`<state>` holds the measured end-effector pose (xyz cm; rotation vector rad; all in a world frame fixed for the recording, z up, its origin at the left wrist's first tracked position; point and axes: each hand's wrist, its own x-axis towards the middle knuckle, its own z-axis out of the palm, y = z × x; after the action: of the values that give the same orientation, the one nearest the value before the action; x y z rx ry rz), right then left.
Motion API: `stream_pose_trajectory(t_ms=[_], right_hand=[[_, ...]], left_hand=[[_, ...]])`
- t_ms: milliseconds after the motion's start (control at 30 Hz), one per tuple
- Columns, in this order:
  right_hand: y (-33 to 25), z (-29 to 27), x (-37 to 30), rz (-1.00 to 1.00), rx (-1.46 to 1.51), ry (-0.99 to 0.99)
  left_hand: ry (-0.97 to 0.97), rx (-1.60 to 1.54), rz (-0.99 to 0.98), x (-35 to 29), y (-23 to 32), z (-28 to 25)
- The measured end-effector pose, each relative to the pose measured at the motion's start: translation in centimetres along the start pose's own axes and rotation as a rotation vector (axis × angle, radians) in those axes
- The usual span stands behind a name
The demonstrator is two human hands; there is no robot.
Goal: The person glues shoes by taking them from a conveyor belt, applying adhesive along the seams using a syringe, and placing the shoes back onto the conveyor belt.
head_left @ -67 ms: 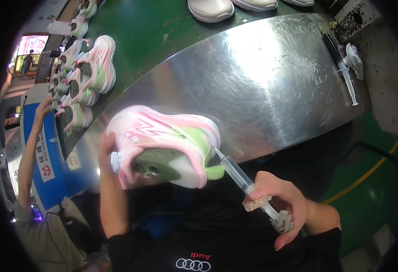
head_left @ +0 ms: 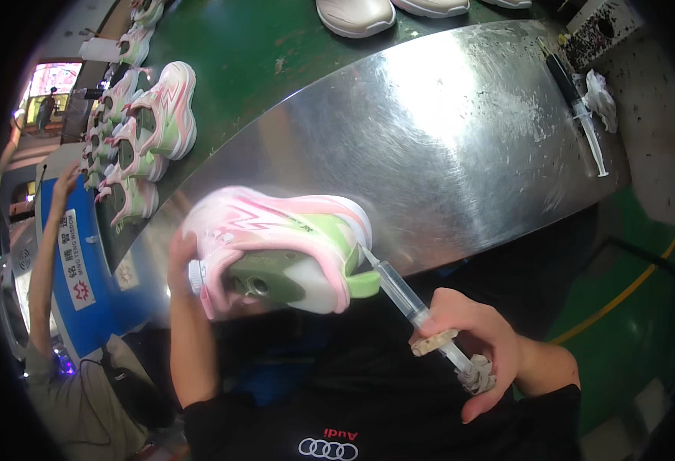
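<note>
A pink, white and green running shoe (head_left: 295, 211) is held over the near edge of the metal tabletop, its opening facing me. My left hand (head_left: 183, 253) is closed around its toe end on the left; most of those fingers are hidden behind the shoe. In my right hand (head_left: 485, 332) is a clear syringe (head_left: 400, 292), gripped around the barrel flange and plunger end. Tape or wadding wraps both the flange and the plunger end. The syringe's narrow tip touches, or nearly touches, the seam between the shoe's green heel and its white sole.
Several matching shoes (head_left: 167, 111) stand in rows on the green surface (head_left: 230, 54) at far left. Pale shoes (head_left: 357, 17) sit at the back. A dark-filled syringe (head_left: 572, 96) and crumpled tissue (head_left: 600, 101) lie at right on the metal tabletop (head_left: 460, 146). Another person's arm (head_left: 44, 276) reaches in at left.
The shoe has tilted slightly, its toe end dropping a little, while the syringe tip stays at the heel seam. The other person's hand has shifted slightly left.
</note>
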<state>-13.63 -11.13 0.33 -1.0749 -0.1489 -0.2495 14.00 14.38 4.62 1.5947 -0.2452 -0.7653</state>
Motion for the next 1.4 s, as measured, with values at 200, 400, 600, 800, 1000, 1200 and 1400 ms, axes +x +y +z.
stream_pose_trajectory(t_ms=[200, 400, 600, 800, 1000, 1200, 1400], right_hand=[[-0.1, 0.2, 1.2, 0.001, -0.167, -0.081], [-0.1, 1.0, 0.9, 0.019, -0.179, -0.09], [-0.6, 1.9, 0.6, 0.034, -0.204, -0.068], [-1.5, 2.6, 1.0, 0.039, -0.249, -0.068], [-3.1, 3.9, 1.5, 0.139, -0.123, -0.079], [-6.7, 4.6, 1.3, 0.208, -0.294, -0.133], [-10.3, 4.4, 0.0, 0.282, -0.388, -0.211]], left_hand=[[0.142, -0.093, -0.026, -3.3, -2.2, -0.9], [0.097, -0.179, -0.154, -7.6, -2.5, 0.3], [-0.021, -0.405, -0.356, -10.8, -4.4, 2.1], [-0.128, -0.653, -0.386, -12.1, -5.7, 5.1], [-0.247, -0.758, -0.382, -11.8, -6.5, 7.9], [-0.381, -0.917, -0.516, -10.6, -7.4, 9.6], [-0.559, -1.001, -0.643, -8.4, -7.0, 12.5]])
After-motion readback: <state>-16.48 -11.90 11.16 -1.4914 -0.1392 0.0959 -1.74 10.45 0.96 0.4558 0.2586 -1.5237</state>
